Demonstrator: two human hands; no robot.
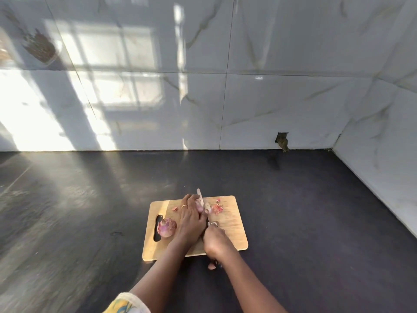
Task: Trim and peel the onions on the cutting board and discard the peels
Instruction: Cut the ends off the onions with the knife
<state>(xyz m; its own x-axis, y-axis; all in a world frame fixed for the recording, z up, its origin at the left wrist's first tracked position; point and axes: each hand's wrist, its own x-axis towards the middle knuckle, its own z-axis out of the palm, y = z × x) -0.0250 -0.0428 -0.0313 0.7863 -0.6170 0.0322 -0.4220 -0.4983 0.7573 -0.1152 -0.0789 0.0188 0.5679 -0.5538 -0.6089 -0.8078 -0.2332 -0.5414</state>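
Yellow-patterned sleeve (126,304) nearest, at the left forearm. Further on, right hand (215,241) closed firmly around the knife handle, fist just over the near edge of the wooden cutting board (234,231). Knife (200,197) pointing away, blade passing beside the left fingers, tip past the far edge of the board. Left hand (190,219) palm down, fingers curled over the onion (204,208) in the middle of the board, holding it pressed against the wood; only a small pale part of this onion visible under the fingers.

Probably trimming one end now. For a good cut: fingertips tucked back from the blade, onion kept from rolling, blade brought straight down close to the end, so only a thin slice lost. Risk of slipping on the dry skin, so steady pressure, no hurry.

Second onion (166,227) at the left side, touching the handle slot (158,227), seemingly peeled already. Peel scraps (217,208) just right of the blade, one small piece (174,208) left of the hand. Beyond, dark countertop (304,199), then marble-like wall tiles (270,98).
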